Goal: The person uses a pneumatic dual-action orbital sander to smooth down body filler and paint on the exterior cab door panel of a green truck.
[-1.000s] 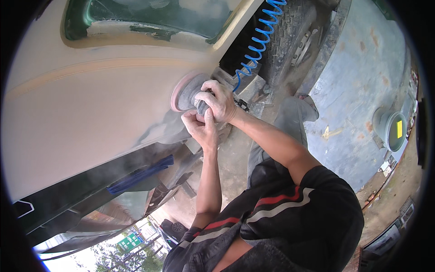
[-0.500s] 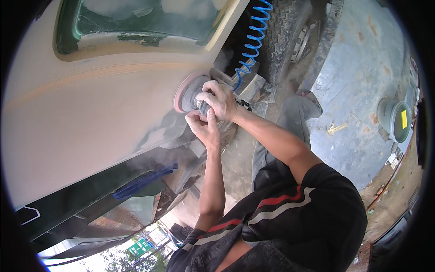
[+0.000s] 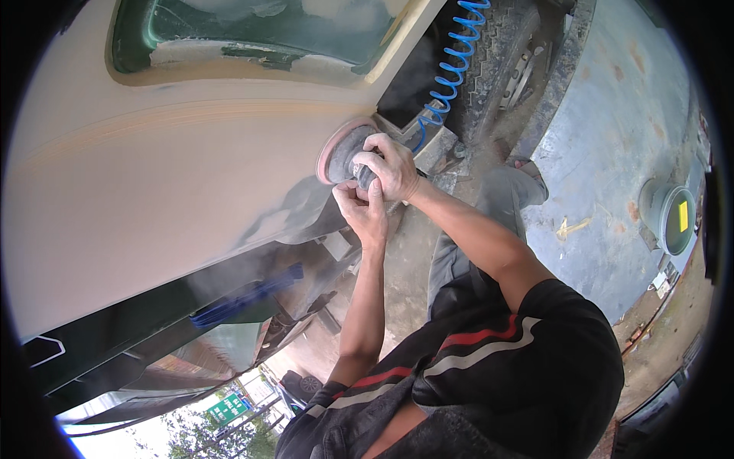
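Note:
A round disc sander (image 3: 343, 154) with a pink-edged pad lies against the beige, dusty body panel (image 3: 153, 199) of a vehicle, close to the panel's right end. My right hand (image 3: 394, 168) wraps over the sander's body from the right, fingers curled around it. Just below, my left hand (image 3: 364, 209) grips the lower side of the same tool, its thumb and fingers bent against it. Part of the sander's body is hidden behind my fingers. Whitish dust coats both hands.
A coiled blue air hose (image 3: 453, 73) hangs near a dark tyre (image 3: 495, 69). Above the panel is a green recessed window area (image 3: 260, 30). At right, a bucket (image 3: 673, 218) stands by a large grey metal sheet (image 3: 604, 153). Blue cloth-like material (image 3: 248, 294) lies below the panel.
The whole view has shifted, so panel, hose and hands sit further right in the picture. Against the panel, the sander has barely moved. Both hands keep their hold.

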Motion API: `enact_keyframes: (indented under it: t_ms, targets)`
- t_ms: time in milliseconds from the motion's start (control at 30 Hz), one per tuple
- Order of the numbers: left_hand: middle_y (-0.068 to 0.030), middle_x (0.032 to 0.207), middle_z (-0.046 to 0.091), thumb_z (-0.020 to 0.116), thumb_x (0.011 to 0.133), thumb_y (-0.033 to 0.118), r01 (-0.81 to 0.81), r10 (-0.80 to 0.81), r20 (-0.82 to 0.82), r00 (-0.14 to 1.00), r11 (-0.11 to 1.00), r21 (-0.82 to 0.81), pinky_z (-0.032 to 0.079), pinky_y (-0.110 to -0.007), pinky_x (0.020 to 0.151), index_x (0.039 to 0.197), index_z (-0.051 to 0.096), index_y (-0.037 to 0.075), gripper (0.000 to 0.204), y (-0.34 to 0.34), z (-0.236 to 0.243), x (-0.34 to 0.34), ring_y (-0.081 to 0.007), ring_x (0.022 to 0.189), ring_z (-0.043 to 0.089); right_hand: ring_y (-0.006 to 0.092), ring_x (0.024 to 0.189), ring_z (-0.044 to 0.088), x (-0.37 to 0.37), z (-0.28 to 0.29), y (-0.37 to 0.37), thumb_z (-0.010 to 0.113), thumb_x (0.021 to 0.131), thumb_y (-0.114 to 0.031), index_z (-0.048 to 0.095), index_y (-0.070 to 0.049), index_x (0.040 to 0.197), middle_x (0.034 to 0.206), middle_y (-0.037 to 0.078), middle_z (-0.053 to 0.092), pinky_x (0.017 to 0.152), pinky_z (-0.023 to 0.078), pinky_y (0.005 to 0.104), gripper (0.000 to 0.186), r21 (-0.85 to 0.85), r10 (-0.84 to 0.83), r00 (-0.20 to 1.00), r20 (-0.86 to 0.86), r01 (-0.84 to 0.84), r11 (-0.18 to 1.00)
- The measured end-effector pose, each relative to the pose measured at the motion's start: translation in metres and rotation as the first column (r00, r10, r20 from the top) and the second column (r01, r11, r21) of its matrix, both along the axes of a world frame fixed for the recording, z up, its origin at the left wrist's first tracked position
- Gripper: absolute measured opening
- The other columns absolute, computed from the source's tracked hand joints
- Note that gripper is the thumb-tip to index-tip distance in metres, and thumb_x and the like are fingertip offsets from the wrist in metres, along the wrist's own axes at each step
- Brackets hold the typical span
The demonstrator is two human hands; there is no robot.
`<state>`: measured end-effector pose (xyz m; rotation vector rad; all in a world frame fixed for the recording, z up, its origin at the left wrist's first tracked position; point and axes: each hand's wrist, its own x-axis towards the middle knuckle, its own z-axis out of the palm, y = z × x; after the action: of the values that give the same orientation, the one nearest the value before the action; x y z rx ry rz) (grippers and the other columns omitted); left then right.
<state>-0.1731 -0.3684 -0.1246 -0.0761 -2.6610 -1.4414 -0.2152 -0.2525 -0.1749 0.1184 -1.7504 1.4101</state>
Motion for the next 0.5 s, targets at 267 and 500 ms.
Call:
enact_keyframes:
  t_ms: [267, 500]
  targets:
    - [-0.0033, 0.098, 0.050, 0.079, 0.090, 0.008, -0.041, 0.050, -0.177, 0.983, 0.998, 0.057, 0.045, -0.026, 0.071, 0.110, 0.049, 0.002, 0.036, 0.016, 0.054, -0.003, -0.0082, 0.079, 0.049, 0.0267, 0.071, 0.065, -0.012, 0.056, 0.003, 0.080, 0.065, -0.035, 0.067, -0.018, 0.099, 0.100, 0.006, 0.058, 0.060, 0.053, 0.0402, 0.040, 0.002, -0.045, 0.995, -0.089, 0.045, 0.999]
    - [-0.0058, 0.102, 0.058, 0.075, 0.094, 0.010, -0.041, 0.055, -0.238, 0.970, 0.997, 0.064, 0.049, -0.026, 0.077, 0.112, 0.049, 0.002, 0.033, 0.011, 0.076, -0.001, -0.0102, 0.090, 0.058, 0.0252, 0.072, 0.065, -0.010, 0.088, 0.006, 0.081, 0.064, -0.037, 0.069, -0.016, 0.096, 0.099, 0.007, 0.059, 0.060, 0.053, 0.0387, 0.041, 0.063, -0.023, 0.994, -0.108, 0.030, 0.998]
